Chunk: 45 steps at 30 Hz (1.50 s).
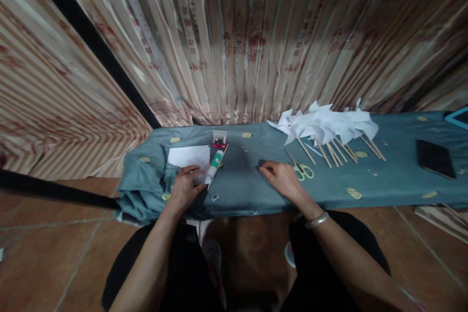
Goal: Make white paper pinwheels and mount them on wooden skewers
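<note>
My left hand (188, 186) is at the lower right corner of the white paper (188, 155), its thumb and fingers around a paper edge that dips toward me. Just right of it lie a white and green glue stick (215, 163) and a thin wooden stick (222, 158). My right hand (282, 179) rests on the cloth with its fingers curled together; whatever they may hold is hidden. Close beside that hand are scissors (304, 172) with pale green handles, blades pointing away.
A small open red box (219, 141) holds small metal bits. Several white paper pinwheels (329, 124) on wooden sticks lie at the back right. A black phone (435, 158) is farther right on the patterned blue-green cloth (252, 190). Behind hangs a striped curtain (248, 58).
</note>
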Motion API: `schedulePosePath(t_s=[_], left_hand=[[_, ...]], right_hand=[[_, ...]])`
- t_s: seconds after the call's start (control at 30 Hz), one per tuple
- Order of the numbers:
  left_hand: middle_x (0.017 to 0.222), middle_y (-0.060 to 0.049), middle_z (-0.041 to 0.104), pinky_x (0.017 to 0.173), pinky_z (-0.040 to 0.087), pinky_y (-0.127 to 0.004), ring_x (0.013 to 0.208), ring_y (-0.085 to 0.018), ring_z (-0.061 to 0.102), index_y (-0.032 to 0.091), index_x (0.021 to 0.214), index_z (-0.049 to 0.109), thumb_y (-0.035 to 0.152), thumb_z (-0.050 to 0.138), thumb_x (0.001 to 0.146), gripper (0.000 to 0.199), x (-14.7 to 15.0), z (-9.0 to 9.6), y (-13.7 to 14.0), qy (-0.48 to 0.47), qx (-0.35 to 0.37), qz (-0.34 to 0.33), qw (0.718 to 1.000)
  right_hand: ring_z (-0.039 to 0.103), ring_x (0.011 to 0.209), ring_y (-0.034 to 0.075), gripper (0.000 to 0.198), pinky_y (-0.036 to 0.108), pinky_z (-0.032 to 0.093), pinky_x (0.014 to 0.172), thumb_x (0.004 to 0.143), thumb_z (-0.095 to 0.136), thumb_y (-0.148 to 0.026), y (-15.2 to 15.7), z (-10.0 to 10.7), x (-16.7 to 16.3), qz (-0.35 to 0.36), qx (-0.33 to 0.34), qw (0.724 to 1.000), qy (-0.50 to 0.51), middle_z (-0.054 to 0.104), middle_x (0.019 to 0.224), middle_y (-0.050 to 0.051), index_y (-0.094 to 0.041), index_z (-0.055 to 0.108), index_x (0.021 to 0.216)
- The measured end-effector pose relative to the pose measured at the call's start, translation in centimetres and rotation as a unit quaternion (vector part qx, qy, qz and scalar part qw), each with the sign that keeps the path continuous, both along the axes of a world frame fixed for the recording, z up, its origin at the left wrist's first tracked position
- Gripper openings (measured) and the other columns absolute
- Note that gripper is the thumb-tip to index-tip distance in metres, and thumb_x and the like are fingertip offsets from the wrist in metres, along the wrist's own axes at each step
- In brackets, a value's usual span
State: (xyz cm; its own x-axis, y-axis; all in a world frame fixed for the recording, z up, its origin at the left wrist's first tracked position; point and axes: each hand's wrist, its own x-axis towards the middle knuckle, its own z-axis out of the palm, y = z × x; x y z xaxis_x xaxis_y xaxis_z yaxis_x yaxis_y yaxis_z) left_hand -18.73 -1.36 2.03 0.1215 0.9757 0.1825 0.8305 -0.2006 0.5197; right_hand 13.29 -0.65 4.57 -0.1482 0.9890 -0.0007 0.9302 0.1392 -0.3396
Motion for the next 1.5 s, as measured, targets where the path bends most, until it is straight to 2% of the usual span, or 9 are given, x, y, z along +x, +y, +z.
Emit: schedulePosePath(t_s=[0.13,0.23,0.33,0.47,0.73,0.87,1.17,1.37,1.5], left_hand=[[0.115,-0.01,0.069,0.102,0.045,-0.046,0.11,-0.029,0.062,0.021,0.099,0.075,0.018,0.072,0.07,0.03,-0.3,-0.6,-0.5,0.009,-0.006,-0.021,1.0],[0.108,-0.01,0.072,0.096,0.049,-0.044,0.103,-0.028,0.065,0.023,0.093,0.077,0.022,0.069,0.074,0.021,-0.6,-1.0,-0.5,-0.007,0.013,-0.034,0.999],[0.1,-0.009,0.075,0.089,0.052,-0.041,0.095,-0.026,0.067,0.024,0.086,0.078,0.03,0.065,0.079,0.016,-0.9,-1.1,-0.5,-0.039,0.03,-0.053,0.997],[0.092,-0.009,0.076,0.084,0.055,-0.038,0.088,-0.024,0.069,0.025,0.081,0.078,0.033,0.059,0.084,0.021,-1.0,-1.0,-0.7,-0.092,0.029,-0.056,0.994],[0.088,-0.008,0.077,0.083,0.054,-0.036,0.086,-0.024,0.071,0.025,0.076,0.078,0.034,0.064,0.078,0.016,-1.3,-1.0,-0.6,-0.13,0.001,-0.037,0.991],[0.088,-0.009,0.077,0.084,0.053,-0.036,0.087,-0.025,0.071,0.024,0.076,0.078,0.033,0.062,0.079,0.018,-1.3,-1.0,-0.6,-0.123,0.003,-0.036,0.992],[0.082,-0.009,0.075,0.077,0.053,-0.035,0.079,-0.024,0.069,0.022,0.076,0.075,0.027,0.054,0.081,0.022,0.0,-0.2,-1.0,-0.037,0.054,-0.016,0.998],[0.079,-0.006,0.076,0.076,0.053,-0.032,0.077,-0.022,0.069,0.024,0.07,0.074,0.03,0.06,0.075,0.016,-0.3,0.3,-1.2,-0.09,0.065,0.022,0.994],[0.078,-0.005,0.076,0.074,0.054,-0.031,0.075,-0.022,0.07,0.024,0.068,0.074,0.032,0.062,0.075,0.016,-0.3,1.3,-1.6,-0.111,0.052,0.007,0.992]], right_hand=[[0.072,0.08,0.02,0.022,0.024,0.043,0.068,0.093,0.051,-0.031,-0.4,-2.1,-1.0,0.003,-0.012,0.998,0.061,0.077,0.085,0.004,-0.022,0.072,0.094],[0.072,0.082,0.02,0.022,0.025,0.045,0.071,0.092,0.051,-0.031,0.1,-2.6,-0.5,0.007,-0.023,0.996,0.084,0.077,0.086,0.003,-0.023,0.072,0.093],[0.071,0.08,0.021,0.023,0.025,0.045,0.07,0.092,0.051,-0.032,0.4,-2.4,-0.2,0.01,-0.031,0.996,0.087,0.076,0.084,0.003,-0.023,0.072,0.092],[0.071,0.079,0.021,0.023,0.026,0.045,0.07,0.091,0.051,-0.033,0.3,-2.2,-0.1,0.017,-0.036,0.995,0.089,0.076,0.084,0.003,-0.023,0.071,0.094],[0.071,0.082,0.021,0.023,0.026,0.045,0.071,0.091,0.051,-0.032,0.4,-2.1,-0.2,0.018,-0.039,0.996,0.077,0.076,0.086,0.004,-0.022,0.071,0.093],[0.071,0.082,0.022,0.023,0.026,0.044,0.07,0.091,0.051,-0.032,0.5,-2.2,-0.3,0.021,-0.035,0.997,0.066,0.076,0.087,0.004,-0.021,0.072,0.093],[0.071,0.082,0.022,0.024,0.027,0.043,0.069,0.092,0.05,-0.033,0.6,-2.3,-0.3,0.027,-0.032,0.998,0.051,0.076,0.087,0.004,-0.022,0.071,0.093],[0.071,0.084,0.023,0.024,0.027,0.043,0.07,0.092,0.05,-0.033,0.6,-2.1,-0.3,0.028,-0.039,0.998,0.045,0.076,0.088,0.004,-0.022,0.071,0.094],[0.071,0.084,0.023,0.024,0.027,0.043,0.07,0.093,0.05,-0.033,0.6,-2.0,-0.3,0.031,-0.036,0.998,0.04,0.076,0.088,0.004,-0.021,0.071,0.095]])
